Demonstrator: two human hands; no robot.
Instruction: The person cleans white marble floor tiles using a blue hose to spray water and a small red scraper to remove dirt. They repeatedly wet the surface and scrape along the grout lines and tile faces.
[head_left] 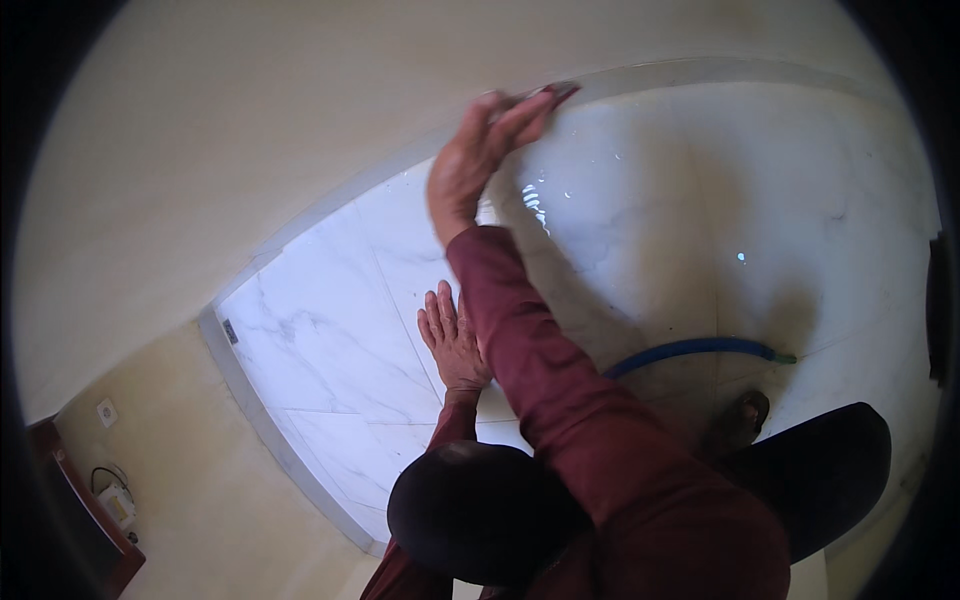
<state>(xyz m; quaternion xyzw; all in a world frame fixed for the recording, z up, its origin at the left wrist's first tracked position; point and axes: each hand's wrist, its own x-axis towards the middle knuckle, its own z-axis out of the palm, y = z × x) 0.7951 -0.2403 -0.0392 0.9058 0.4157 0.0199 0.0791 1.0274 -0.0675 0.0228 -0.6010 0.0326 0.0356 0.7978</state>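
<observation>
My right hand (470, 165) reaches across to the baseboard at the foot of the wall. Its fingers are closed on a thin, flat, reddish-brown and grey piece (565, 92), too blurred to tell its kind. That piece lies against or close to the grey skirting strip (690, 72). Below the right forearm, my left hand (455, 340) is spread flat on the white marbled floor tiles (320, 330), holding nothing. Part of its thumb side is hidden behind the right sleeve.
Water glints on the wet floor (640, 200) to the right of my arm. A blue hose (700, 347) with a green end lies near my foot (745, 415). At the lower left stand a brown-framed piece of furniture (90, 500) and a wall socket (107, 412).
</observation>
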